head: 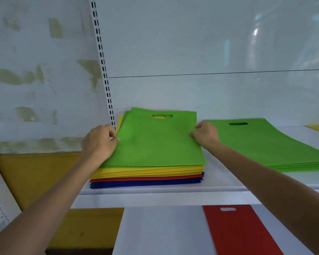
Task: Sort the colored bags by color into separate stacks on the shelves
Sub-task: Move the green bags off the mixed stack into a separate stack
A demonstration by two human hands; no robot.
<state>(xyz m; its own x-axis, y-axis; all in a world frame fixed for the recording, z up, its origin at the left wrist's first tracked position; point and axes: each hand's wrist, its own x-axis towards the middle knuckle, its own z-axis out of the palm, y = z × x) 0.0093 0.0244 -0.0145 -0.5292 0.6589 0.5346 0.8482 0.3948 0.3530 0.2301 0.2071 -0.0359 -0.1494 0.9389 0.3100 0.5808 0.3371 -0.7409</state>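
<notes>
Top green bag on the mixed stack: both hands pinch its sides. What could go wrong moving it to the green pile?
1. The left hand and right hand pinch the top green bag by thin edges; a yellow bag beneath might come along.
2. The mixed stack sits near the shelf front edge; a forward pull could slide it off.

White shelf (pixel 219 181) holds a mixed-color bag stack (pixel 145 172) at its left end, a green stack (pixel 265 144) beside it; lower shelf (pixel 155 232), a red bag (pixel 238 232).
</notes>
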